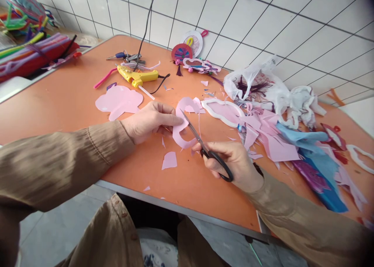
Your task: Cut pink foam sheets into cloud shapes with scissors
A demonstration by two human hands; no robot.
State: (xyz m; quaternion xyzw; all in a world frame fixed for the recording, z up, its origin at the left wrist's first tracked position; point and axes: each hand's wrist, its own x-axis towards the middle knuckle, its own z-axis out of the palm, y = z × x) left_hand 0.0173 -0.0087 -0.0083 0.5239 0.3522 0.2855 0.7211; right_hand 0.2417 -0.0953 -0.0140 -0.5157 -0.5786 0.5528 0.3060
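Observation:
My left hand (154,121) pinches the left side of a curved pink paper cutout (184,138) above the orange table. In my right hand (233,162) is a pair of scissors (216,158) with black handles, fingers wrapped around the loops. The blades point up and left and lie against the inner part of the pink paper; whether they are parted is hard to tell. A thin pink strip hangs at the cutout's right side. Below it lies a small pink scrap (170,160). Left of my left hand rests a pink cloud-shaped paper piece (119,101).
A yellow glue gun (137,76) with a cord lies at the back, near keys (133,58). White-edged pink shape (222,112), pink scraps (274,138), blue material (321,169) and a plastic bag (257,80) cover the right. Pipe cleaners (32,53) sit far left, before a tiled wall.

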